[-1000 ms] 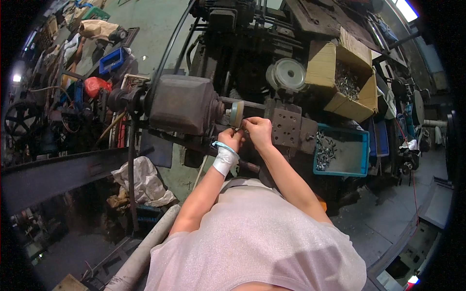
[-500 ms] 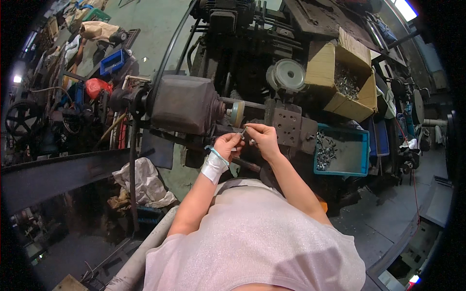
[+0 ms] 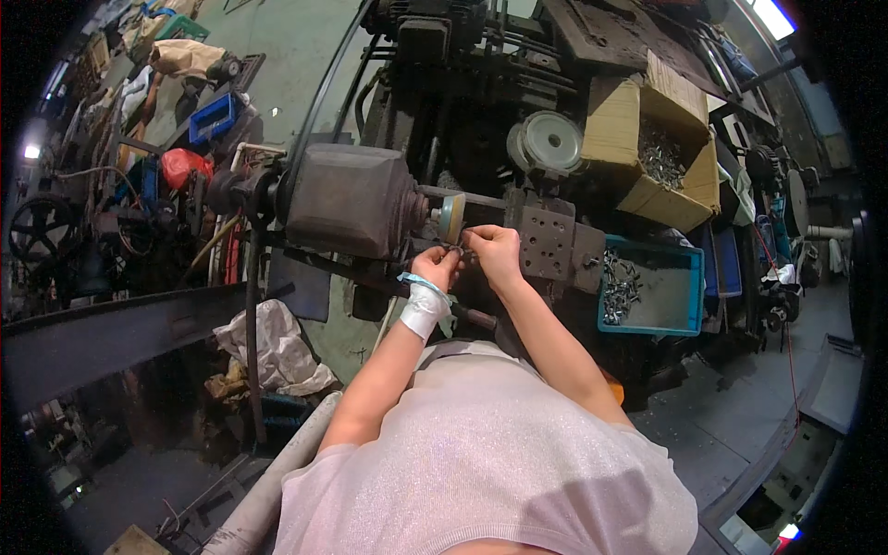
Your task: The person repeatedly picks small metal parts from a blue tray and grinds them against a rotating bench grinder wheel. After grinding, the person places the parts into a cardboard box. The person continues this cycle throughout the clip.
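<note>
My left hand (image 3: 436, 265), with a white wrap and a light blue band at its wrist, is closed in a pinch just below a round grinding wheel (image 3: 451, 219). My right hand (image 3: 497, 252) pinches from the other side, its fingertips close to the left ones. Between them is a small metal piece (image 3: 461, 249), mostly hidden by the fingers, at the wheel's lower edge; whether it touches the wheel I cannot tell. The wheel, tan with a greenish band, sits on the spindle of a dark machine head (image 3: 348, 200).
Right of my hands is a drilled metal block (image 3: 546, 242). Beyond it, a blue tray (image 3: 671, 330) holds small metal pieces, and an open cardboard box (image 3: 608, 129) holds many more. A round metal disc (image 3: 552, 141) stands behind. A white sack (image 3: 277, 347) lies at lower left.
Both hands have moved slightly up, bringing the small metal piece closer to the wheel. My right hand has turned, with its knuckles now beside the wheel.
</note>
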Action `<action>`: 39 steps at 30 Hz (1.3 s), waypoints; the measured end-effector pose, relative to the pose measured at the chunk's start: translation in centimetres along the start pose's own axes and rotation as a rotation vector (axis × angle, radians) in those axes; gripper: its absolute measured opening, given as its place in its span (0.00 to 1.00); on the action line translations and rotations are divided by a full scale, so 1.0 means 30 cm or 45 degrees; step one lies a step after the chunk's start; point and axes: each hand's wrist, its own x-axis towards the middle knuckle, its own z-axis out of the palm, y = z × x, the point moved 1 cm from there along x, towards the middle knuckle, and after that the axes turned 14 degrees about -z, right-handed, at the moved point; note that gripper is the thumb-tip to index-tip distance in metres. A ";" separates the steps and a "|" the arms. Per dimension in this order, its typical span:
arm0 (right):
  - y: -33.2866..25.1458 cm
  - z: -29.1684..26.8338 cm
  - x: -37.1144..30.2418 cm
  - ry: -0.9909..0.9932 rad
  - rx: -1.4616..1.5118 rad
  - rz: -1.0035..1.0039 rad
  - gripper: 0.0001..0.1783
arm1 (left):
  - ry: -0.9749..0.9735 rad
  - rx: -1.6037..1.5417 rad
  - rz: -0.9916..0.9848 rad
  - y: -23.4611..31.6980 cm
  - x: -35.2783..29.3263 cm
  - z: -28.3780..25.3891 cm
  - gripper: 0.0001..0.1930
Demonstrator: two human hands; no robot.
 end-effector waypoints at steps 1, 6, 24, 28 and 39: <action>0.001 0.003 0.001 0.003 -0.001 0.001 0.09 | 0.014 -0.017 0.002 -0.002 0.002 0.002 0.07; 0.024 0.011 0.006 0.033 -0.020 -0.054 0.09 | 0.052 -0.096 0.037 -0.005 0.007 0.015 0.07; -0.114 -0.120 -0.072 -0.400 0.904 0.645 0.04 | -0.791 -0.246 -0.079 -0.025 -0.100 -0.092 0.29; -0.128 -0.099 -0.102 -0.673 0.280 0.475 0.07 | -0.802 -0.113 -0.115 -0.042 -0.097 -0.105 0.42; -0.122 -0.090 -0.098 -0.594 0.011 0.072 0.10 | -0.540 -0.001 -0.055 -0.050 -0.100 -0.086 0.22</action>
